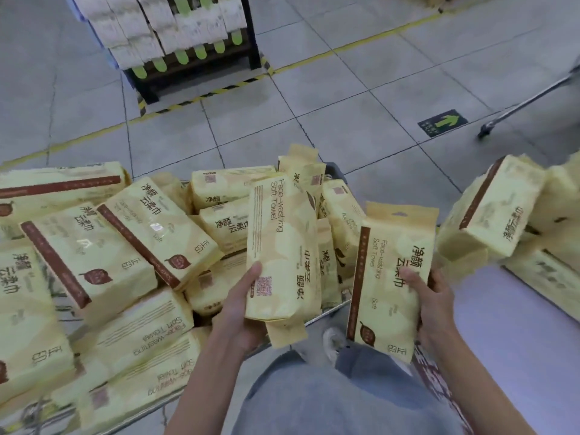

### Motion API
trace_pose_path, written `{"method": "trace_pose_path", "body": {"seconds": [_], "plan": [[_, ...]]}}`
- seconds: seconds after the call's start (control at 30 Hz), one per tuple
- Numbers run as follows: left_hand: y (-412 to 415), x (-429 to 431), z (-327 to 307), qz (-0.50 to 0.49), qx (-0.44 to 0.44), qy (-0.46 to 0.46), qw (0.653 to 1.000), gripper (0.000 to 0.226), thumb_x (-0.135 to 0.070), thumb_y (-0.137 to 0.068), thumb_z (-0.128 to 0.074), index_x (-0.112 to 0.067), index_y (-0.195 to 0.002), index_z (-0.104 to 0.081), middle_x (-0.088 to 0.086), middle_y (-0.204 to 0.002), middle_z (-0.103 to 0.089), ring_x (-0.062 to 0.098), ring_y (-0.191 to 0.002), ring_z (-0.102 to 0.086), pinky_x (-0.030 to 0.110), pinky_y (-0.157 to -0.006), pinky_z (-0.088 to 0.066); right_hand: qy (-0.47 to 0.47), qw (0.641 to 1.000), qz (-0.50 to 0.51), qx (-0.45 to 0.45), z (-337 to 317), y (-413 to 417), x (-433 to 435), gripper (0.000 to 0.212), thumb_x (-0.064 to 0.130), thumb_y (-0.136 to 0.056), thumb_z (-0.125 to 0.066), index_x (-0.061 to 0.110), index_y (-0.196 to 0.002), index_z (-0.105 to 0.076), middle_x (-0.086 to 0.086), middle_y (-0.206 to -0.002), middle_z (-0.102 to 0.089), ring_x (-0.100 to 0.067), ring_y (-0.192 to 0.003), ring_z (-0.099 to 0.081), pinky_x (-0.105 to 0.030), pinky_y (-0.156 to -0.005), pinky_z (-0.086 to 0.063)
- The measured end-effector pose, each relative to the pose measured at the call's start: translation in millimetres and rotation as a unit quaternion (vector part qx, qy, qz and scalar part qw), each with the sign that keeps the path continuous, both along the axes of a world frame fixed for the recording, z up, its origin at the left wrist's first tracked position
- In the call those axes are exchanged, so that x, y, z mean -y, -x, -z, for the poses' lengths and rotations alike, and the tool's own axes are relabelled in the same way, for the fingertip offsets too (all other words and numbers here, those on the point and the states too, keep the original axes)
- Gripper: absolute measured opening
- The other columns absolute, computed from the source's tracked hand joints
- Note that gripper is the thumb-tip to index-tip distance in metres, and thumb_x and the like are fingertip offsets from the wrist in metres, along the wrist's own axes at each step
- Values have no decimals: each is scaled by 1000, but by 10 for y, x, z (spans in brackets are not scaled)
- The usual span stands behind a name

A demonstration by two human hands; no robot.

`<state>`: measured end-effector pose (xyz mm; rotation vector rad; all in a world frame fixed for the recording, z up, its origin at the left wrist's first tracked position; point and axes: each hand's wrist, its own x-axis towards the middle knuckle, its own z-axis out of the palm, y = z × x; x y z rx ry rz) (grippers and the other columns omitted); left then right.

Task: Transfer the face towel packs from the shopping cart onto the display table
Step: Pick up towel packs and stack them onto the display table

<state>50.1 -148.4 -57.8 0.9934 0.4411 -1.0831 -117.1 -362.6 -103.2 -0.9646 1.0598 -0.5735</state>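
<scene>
My left hand (243,312) grips the lower end of a yellow face towel pack (282,246), held upright above the shopping cart (326,317). My right hand (434,304) grips a second yellow pack (387,277) by its right edge, between the cart and the display table (514,324). The cart is heaped with several more yellow packs (125,243), which hide most of its wire frame. On the table's pale surface at the right stand other packs (492,208), some stacked.
A dark pallet rack (194,64) with white and green packs stands on the tiled floor behind the cart, ringed by yellow-black tape. A metal cart leg with a wheel (485,130) reaches in at the right, near a green floor arrow (442,122).
</scene>
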Motion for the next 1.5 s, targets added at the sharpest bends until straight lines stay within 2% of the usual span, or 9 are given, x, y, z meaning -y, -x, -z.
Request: {"method": "trace_pose_path", "body": {"seconds": [0.07, 0.2, 0.4, 0.53, 0.7, 0.83, 0.97, 1.27, 1.5], "plan": [[-70, -70, 16, 44, -5, 0, 999, 37, -33, -63, -69, -9, -89, -77, 17, -100, -73, 32, -80, -72, 40, -60, -58, -17, 999, 50, -8, -13, 90, -208, 28, 16, -71, -75, 23, -97, -67, -3, -93, -74, -18, -74, -72, -31, -55, -57], [-211, -220, 42, 125, -8, 7, 992, 48, -32, -62, -69, -7, -104, -66, 18, -99, -73, 32, -79, -72, 42, -58, -57, -57, 987, 148, -15, -97, 273, -724, 55, 27, -60, -75, 15, -112, -64, -6, -99, -73, -25, -84, -71, -39, -68, -56], [-206, -213, 40, 297, -12, 31, 954, 57, -32, -40, -91, -8, -90, -77, 19, -101, -72, 34, -83, -72, 44, -59, -57, -88, 949, 303, 16, -230, 674, -1500, 32, 13, -74, -70, 15, -105, -63, 3, -84, -75, -13, -70, -72, -25, -49, -54], [43, -102, 83, 378, -1, 7, 926, 45, -33, -63, -72, -12, -103, -71, 17, -105, -72, 33, -87, -71, 45, -62, -58, -89, 922, 377, 5, -277, 1018, -1955, 40, 22, -65, -72, 19, -104, -64, 3, -92, -75, -13, -75, -72, -24, -52, -54], [537, 2, 122, 485, -1, -1, 874, 41, -33, -66, -69, -13, -101, -71, 15, -106, -72, 31, -88, -72, 43, -66, -58, -89, 880, 467, -10, -267, 1418, -2496, 40, 23, -67, -72, 17, -106, -63, 1, -94, -75, -14, -77, -72, -28, -57, -53], [1011, -25, 122, 559, 0, 8, 829, 36, -31, -67, -69, -11, -97, -75, 17, -107, -71, 31, -88, -71, 43, -62, -58, -94, 838, 537, -17, -206, 1773, -3021, 35, 19, -77, -70, 15, -111, -61, -3, -100, -72, -23, -88, -69, -34, -63, -51], [1576, -172, 102, 618, 7, 12, 786, 32, -29, -70, -67, -12, -95, -76, 15, -105, -72, 30, -87, -72, 42, -60, -58, -105, 787, 608, -4, -122, 2154, -3619, 24, 16, -79, -69, 20, -102, -63, 0, -95, -73, -17, -80, -69, -30, -59, -49], [3057, -1054, 117, 726, 20, -33, 686, 49, -35, -65, -69, -13, -108, -65, 14, -106, -72, 30, -85, -72, 45, -76, -52, -124, 679, 723, 34, -65, 3008, -5097, 52, 27, -57, -74, 16, -107, -64, -2, -95, -74, -18, -82, -71, -31, -61, -51], [3856, -1634, 100, 761, -5, -23, 648, 46, -34, -71, -64, -14, -112, -62, 14, -106, -72, 30, -84, -72, 43, -67, -58, -110, 599, 792, 46, -73, 3688, -5801, 22, 17, -77, -71, 19, -98, -65, 0, -92, -74, -18, -80, -69, -31, -62, -50]]}}
